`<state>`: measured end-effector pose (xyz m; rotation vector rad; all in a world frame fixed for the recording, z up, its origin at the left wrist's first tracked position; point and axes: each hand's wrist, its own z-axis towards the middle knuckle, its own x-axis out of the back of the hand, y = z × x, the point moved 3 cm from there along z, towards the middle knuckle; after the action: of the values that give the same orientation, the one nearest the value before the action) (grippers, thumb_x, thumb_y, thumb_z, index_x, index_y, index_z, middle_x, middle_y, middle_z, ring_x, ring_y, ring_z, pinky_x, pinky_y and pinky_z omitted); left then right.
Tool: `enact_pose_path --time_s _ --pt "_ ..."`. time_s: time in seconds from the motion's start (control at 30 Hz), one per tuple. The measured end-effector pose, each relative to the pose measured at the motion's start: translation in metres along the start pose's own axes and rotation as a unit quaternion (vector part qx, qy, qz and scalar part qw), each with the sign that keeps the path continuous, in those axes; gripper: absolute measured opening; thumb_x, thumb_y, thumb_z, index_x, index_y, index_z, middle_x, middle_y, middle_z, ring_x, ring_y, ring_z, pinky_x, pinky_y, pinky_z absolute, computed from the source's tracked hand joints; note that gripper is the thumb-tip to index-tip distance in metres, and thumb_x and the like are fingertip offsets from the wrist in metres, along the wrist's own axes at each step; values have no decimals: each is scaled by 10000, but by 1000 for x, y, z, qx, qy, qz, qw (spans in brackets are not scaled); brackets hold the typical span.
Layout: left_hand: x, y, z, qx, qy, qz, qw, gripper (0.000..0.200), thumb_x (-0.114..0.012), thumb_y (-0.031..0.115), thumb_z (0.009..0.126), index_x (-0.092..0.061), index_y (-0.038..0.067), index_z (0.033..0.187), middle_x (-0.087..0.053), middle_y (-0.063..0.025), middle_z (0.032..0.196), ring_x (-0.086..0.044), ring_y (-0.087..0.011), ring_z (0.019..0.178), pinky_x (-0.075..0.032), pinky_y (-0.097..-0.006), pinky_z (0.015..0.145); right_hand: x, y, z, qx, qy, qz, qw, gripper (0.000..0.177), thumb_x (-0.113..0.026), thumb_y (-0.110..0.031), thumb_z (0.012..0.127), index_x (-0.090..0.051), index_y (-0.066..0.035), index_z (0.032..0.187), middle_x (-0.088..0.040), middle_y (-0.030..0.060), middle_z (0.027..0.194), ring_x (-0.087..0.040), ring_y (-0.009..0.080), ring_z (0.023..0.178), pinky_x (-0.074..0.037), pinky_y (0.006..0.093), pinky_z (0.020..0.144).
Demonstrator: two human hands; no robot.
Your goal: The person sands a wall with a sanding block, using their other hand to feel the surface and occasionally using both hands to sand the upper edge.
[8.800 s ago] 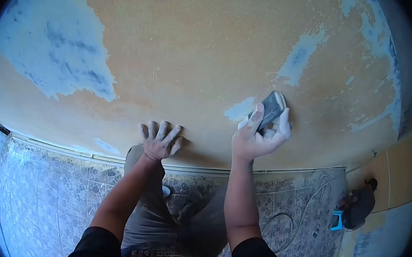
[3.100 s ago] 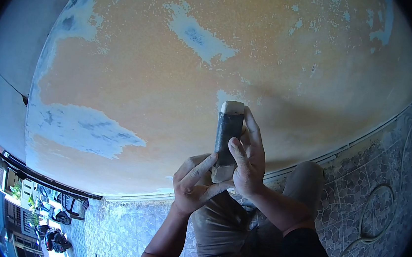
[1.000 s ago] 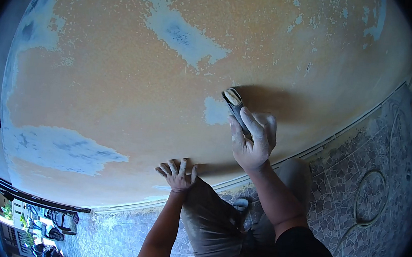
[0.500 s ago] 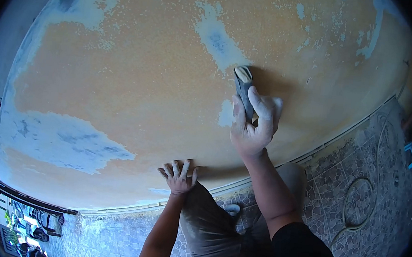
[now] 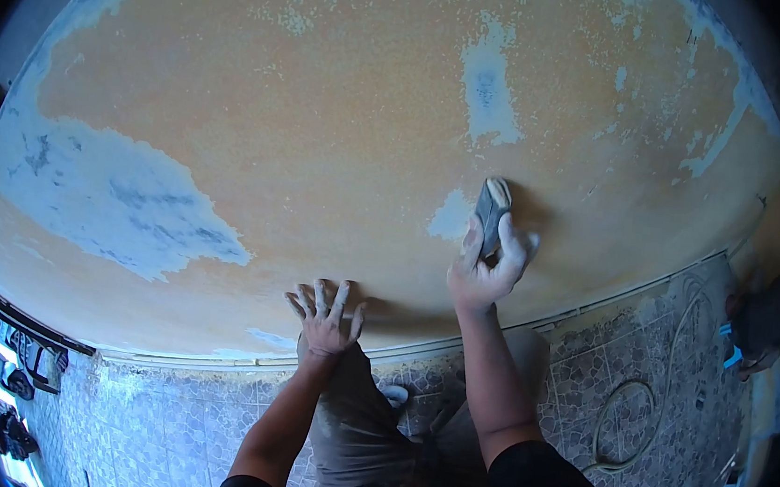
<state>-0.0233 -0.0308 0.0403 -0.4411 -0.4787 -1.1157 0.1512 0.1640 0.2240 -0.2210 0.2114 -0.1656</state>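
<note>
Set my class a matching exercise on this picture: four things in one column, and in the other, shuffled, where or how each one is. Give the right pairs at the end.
Things
1. left hand
2. dark-wrapped block
3. hose
4. large pale patch

Places and states
A. held in the right hand
B. on the wall, toward the picture's left
C. fingers spread, near the wall's lower edge
D. looped on the patterned floor

Pairs: 1-C, 2-A, 3-D, 4-B

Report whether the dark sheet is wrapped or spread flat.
Wrapped: in the right hand, the sheet bends around the pale block, whose end shows.
</note>
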Motion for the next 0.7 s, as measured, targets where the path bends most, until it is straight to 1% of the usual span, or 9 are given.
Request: enact_pose_path --time_s 0.17,0.3,0.37,0.43,0.47,0.5,0.53,0.57,0.7 --pt "-9 64 -6 166 -71 -137 974 849 -697 487 919 -379 104 1606 -78 -322 1695 18 -608 1534 -10 -736 1204 42 11 -99 8 -92 -38 995 476 -744 4 937 -501 19 1346 -580 135 1068 -570 222 880 -515 374 765" --pt "16 111 -7 188 -160 -379 892 771 -689 426 940 -426 84 1579 -241 -261 1683 -155 -522 1554 -147 -611 1249 60 -13 -87 -382 -176 192 887 413 -677 -70 1005 -508 34 1368 -613 90 1148 -617 150 1015 -508 304 914" --pt "21 122 -16 293 -164 -562 756 690 -579 367 1028 -395 -25 1566 -450 -268 1574 -384 -417 1499 -288 -479 1234 78 -13 -111 -551 -223 291 750 443 -688 -123 1004 -524 21 1390 -654 69 1151 -614 132 1059 -495 292 934" --pt "34 130 -13 407 -133 -721 545 652 -421 391 1116 -361 -84 1559 -511 -260 1520 -471 -321 1442 -319 -445 1221 90 -28 -123 -696 -252 358 569 463 -664 -191 1016 -527 -16 1422 -680 67 1179 -646 122 1032 -522 275 874" --pt "40 130 -8 400 -118 -774 476 639 -415 391 1121 -364 -63 1567 -519 -247 1516 -507 -305 1407 -353 -441 1200 101 -35 -130 -719 -288 412 480 458 -616 -225 1046 -510 -22 1443 -684 63 1128 -665 109 939 -538 251 780" --pt "47 130 -3 391 -102 -821 403 626 -410 392 1126 -366 -42 1576 -528 -234 1512 -543 -288 1371 -388 -437 1179 111 -40 -137 -725 -313 446 423 416 -574 -230 1070 -526 -24 1429 -676 42 1163 -647 91 990 -531 258 856" --pt "57 127 3 389 -97 -822 403 626 -410 392 1126 -366 -42 1576 -528 -234 1512 -543 -288 1371 -388 -437 1179 120 -41 -166 -738 -288 496 356 368 -540 -241 1090 -527 -42 1399 -670 40 1110 -651 103 942 -540 268 791" --pt "67 125 7 414 -145 -807 395 576 -425 362 1128 -405 -19 1558 -560 -216 1483 -582 -272 1318 -432 -424 1142 118 -51 -165 -708 -270 611 226 327 -527 -260 1100 -533 -66 1363 -654 41 1056 -650 127 904 -540 290 770" --pt "66 114 5 427 -198 -809 352 383 -490 238 1117 -559 27 1430 -658 -158 1374 -676 -210 1141 -532 -375 1028 125 -66 -185 -744 -194 631 103 324 -518 -301 1107 -555 -67 1329 -653 56 1049 -651 148 895 -544 318 781"
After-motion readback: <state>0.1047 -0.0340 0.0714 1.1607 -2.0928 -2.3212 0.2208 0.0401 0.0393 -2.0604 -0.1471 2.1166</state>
